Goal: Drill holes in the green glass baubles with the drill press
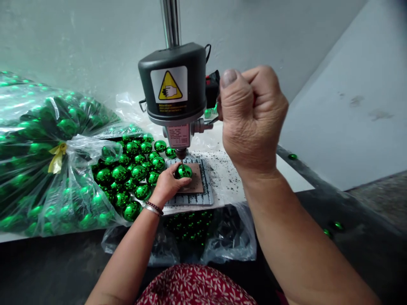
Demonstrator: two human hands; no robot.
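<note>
A shiny green ball [185, 171] rests on a brown board [197, 182], directly below the bit of a small dark grey drill press [178, 123]. My left hand [168, 183] is closed around the ball from the left, thumb in front and fingers behind. Whether the bit has entered the ball is too small to tell. Raised to the right of the press, my right hand [254, 110] makes a fist round the end of the drill press lever [213, 120]; the grip itself is mostly hidden in it.
Loose green balls [138, 171] crowd the table left of the base plate [208, 197]. A large tied plastic bag [28, 161] of balls lies farther left. Dark shavings [227, 169] litter the white tabletop. Below the front edge, an open plastic bag [229, 241] holds more balls.
</note>
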